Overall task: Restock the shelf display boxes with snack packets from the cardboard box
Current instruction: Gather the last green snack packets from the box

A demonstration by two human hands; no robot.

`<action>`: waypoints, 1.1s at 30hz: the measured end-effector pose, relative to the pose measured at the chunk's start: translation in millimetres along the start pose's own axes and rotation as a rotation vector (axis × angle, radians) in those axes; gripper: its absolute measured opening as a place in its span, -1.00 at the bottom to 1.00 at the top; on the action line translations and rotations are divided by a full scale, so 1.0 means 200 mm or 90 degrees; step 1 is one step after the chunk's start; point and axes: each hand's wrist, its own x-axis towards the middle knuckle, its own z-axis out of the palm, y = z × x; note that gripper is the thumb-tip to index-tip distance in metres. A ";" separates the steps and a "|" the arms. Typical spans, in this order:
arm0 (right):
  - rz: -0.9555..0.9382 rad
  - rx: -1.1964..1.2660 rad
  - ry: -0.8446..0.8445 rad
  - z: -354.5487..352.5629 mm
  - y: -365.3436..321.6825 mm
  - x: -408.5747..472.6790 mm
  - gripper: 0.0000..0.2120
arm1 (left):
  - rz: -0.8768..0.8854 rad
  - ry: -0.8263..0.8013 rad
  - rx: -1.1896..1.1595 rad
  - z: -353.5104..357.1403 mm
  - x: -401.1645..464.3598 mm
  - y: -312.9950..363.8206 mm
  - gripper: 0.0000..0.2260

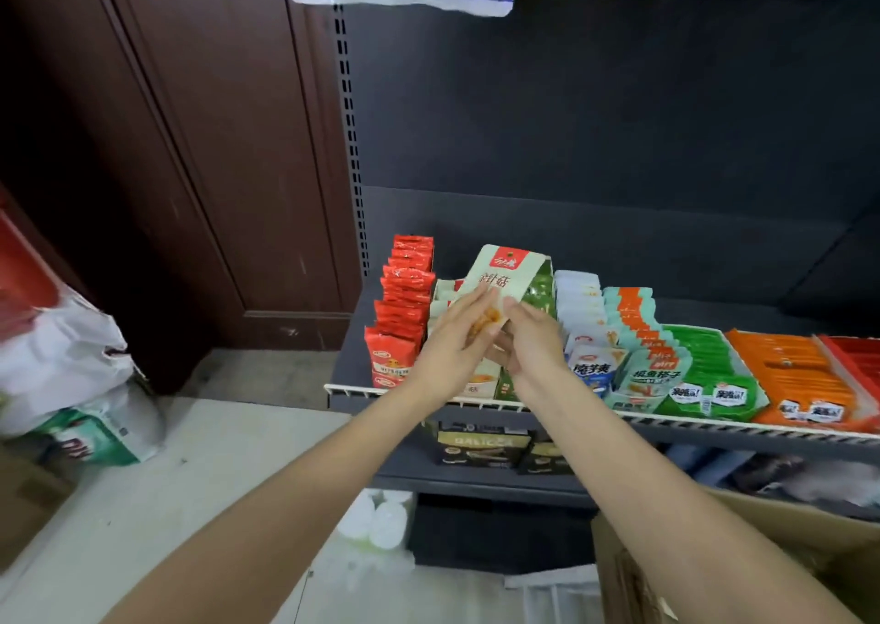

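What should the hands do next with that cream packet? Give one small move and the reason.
Probably lower the cream packet down into the cream row, between the red packets and the green row. Both the left hand and the right hand hold it raised above that row, whose packets appear to match it.

A dark shelf [476, 404] at centre right carries rows of packets [405, 309] in display boxes [714, 385], side by side.

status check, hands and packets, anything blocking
Left hand and right hand both gripping cream packets over the shelf row. Cardboard box low right, contents unseen. Nothing in the way.
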 end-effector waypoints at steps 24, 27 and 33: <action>-0.157 -0.127 -0.058 -0.05 -0.07 0.33 -0.77 | -0.040 -0.032 0.346 -0.22 0.16 -0.20 -0.74; -0.156 -0.119 -0.081 -0.04 -0.07 0.36 -0.77 | -0.001 -0.076 0.442 -0.23 0.16 -0.23 -0.72; -0.148 -0.195 -0.115 -0.02 -0.08 0.43 -0.74 | 0.027 -0.138 0.457 -0.26 0.15 -0.24 -0.70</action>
